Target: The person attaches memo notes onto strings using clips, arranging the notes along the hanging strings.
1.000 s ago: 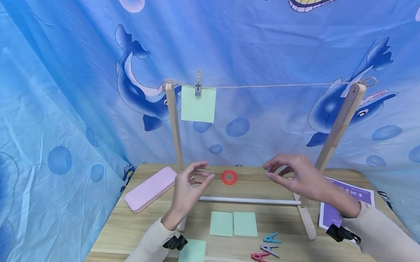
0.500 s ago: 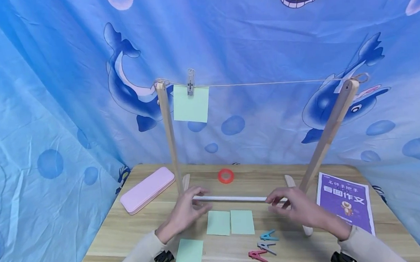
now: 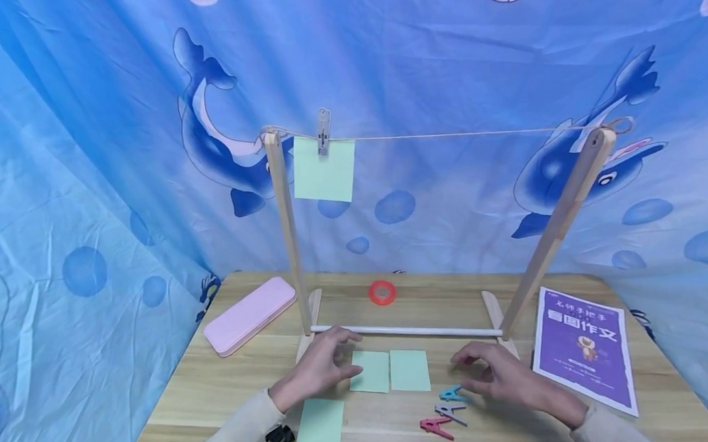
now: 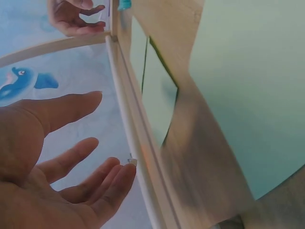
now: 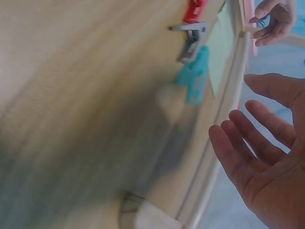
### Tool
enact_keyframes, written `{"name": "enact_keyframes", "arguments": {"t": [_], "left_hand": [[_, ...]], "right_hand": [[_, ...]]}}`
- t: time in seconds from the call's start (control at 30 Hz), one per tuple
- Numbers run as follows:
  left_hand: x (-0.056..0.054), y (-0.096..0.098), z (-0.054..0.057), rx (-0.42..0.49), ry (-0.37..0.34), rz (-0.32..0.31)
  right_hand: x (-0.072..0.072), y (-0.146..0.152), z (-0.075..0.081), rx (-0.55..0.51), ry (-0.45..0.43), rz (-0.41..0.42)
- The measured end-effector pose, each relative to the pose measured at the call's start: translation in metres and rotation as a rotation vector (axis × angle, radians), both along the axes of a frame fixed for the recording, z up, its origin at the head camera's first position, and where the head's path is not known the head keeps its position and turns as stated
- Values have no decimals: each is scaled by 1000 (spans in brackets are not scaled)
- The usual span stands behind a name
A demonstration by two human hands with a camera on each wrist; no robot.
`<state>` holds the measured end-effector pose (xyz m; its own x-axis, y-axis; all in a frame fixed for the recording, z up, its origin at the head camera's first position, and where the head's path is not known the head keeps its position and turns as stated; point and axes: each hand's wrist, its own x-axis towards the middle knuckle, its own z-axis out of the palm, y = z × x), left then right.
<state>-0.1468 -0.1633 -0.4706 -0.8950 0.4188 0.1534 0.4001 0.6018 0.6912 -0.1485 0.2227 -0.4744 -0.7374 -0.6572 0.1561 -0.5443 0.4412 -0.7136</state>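
My left hand (image 3: 318,368) hovers at the left edge of a pair of green paper squares, thumb apart from the fingers and nothing between them. One square (image 3: 371,371) lies nearest its thumb, with another square (image 3: 410,370) beside it. A larger-looking green sheet (image 3: 320,425) lies in front of the left wrist. My right hand (image 3: 496,372), loosely curved and holding nothing, is just right of the teal clothespin (image 3: 453,394). Below that lie a grey clothespin (image 3: 451,413) and a red clothespin (image 3: 436,427). The right wrist view shows the teal clothespin (image 5: 194,76) beyond the fingertips.
A wooden frame with a left post (image 3: 286,230), right post (image 3: 559,233) and white crossbar (image 3: 404,330) stands behind the hands. A clear clip (image 3: 324,132) holds green paper (image 3: 324,173) on its string. Around it lie a pink case (image 3: 250,316), red tape roll (image 3: 382,293) and purple booklet (image 3: 587,353).
Both hands have come down from above the crossbar toward the table's front, the left to the paper squares, the right to the clothespins. The view has shifted slightly.
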Motion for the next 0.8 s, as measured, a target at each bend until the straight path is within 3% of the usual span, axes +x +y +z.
{"name": "enact_keyframes", "arguments": {"t": [0.23, 0.53, 0.8], "left_hand": [[-2, 3, -11, -109, 26, 7], [-2, 4, -18, -151, -61, 12], [-1, 3, -23, -171, -42, 2]], "right_hand": [[4, 4, -13, 31, -131, -15], [5, 4, -22, 25, -52, -2], [7, 6, -32, -4, -67, -2]]}}
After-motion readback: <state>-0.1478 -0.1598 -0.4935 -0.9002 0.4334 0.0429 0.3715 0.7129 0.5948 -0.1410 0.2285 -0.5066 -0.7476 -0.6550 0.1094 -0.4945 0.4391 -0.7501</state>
